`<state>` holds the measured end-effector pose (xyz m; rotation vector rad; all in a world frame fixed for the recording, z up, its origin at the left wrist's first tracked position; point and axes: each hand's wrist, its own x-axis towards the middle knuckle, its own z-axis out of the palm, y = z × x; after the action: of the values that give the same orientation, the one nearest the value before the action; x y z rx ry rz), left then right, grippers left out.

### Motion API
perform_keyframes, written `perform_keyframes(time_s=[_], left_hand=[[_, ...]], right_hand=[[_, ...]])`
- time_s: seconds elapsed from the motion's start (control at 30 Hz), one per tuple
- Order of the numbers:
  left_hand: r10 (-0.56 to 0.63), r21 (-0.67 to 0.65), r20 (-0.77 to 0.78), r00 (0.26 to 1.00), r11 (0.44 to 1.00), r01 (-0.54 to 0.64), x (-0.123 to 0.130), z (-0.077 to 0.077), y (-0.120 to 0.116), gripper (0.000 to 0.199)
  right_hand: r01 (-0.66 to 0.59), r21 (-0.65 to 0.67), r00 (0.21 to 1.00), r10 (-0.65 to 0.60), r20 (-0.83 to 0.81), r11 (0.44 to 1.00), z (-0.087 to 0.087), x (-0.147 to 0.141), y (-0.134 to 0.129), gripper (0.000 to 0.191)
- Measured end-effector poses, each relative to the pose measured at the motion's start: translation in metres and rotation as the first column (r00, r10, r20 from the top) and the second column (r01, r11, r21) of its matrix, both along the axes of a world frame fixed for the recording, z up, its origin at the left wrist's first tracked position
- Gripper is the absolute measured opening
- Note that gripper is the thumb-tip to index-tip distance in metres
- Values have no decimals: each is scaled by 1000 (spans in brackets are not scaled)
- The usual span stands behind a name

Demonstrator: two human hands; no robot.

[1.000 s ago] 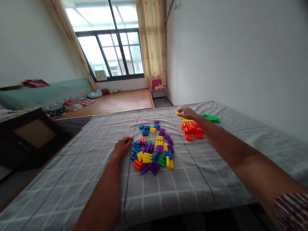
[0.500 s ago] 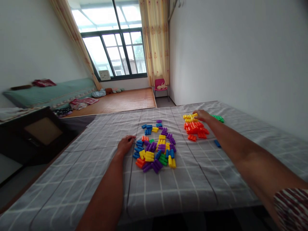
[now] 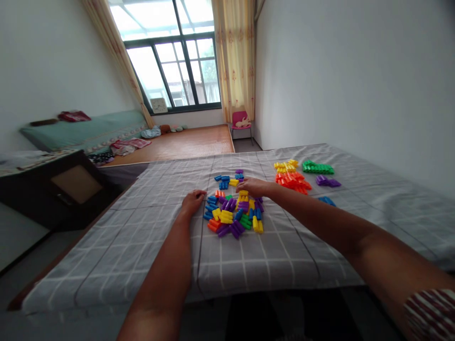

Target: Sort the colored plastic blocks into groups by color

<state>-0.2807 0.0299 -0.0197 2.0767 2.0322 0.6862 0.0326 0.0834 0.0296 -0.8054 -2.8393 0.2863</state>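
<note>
Plastic blocks (image 3: pixel 226 217) mid-frame look light, stiff, slick; best held across the sides. Left fingers (image 3: pixel 201 192), right fingers (image 3: pixel 239 187): pinching or not, I can't tell.

Before me, mixed-colour plastic pieces (image 3: pixel 226 217) lie loosely heaped mid-frame; yellow pile (image 3: pixel 285 166), orange pile (image 3: pixel 292 180) and green pile (image 3: pixel 318 168) lie centre-right.

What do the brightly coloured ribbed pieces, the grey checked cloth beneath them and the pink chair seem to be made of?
Brightly coloured ribbed pieces: probably moulded plastic, glossy, from uniform saturated colours and highlights.
Grey checked cloth: matte fabric, from its wrinkles and draped edge; fibre unclear.
Pink chair: perhaps plastic, given its even colour; too distant for certainty.
</note>
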Motion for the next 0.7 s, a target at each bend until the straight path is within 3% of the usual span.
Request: perform_keyframes(time_s=[0.1,0.17,0.27,0.33,0.4,0.47,0.53,0.6,0.7], left_hand=[[14,-1,3,1000,1000,-14,0,1,0,30],[19,-5,5,1000,1000,-19,1,2,0,30],[22,-17,13,1000,1000,-22,2,3,1,30],[23,-18,18,1000,1000,-22,2,3,1,30],[22,-17,15,1000,1000,-22,2,2,2,30],[23,-15,9,1000,1000,-23,2,1,3,31],[27,-14,7,1000,1000,-27,2,1,3,31],[30,-13,6,1000,999,-30,3,1,3,31],[29,-15,-5,1000,999,-29,3,2,1,31]], right_hand=[[26,25,998,-27,51,999,0,-4,5,41],[179,62,982,-182,44,982,1,-6,7,33],[424,80,903,-428,48,902,5,-5,9,22],[466,84,880,-471,64,881,8,-4,7,20],[363,63,927,-368,76,930,9,-4,3,22],[166,-24,980,-163,112,986,9,-6,-1,31],[21,-140,984,4,179,990,7,-9,-2,43],[-2,-199,971,49,233,980,6,-12,0,48],[13,-226,967,45,250,974,5,-11,9,41]])
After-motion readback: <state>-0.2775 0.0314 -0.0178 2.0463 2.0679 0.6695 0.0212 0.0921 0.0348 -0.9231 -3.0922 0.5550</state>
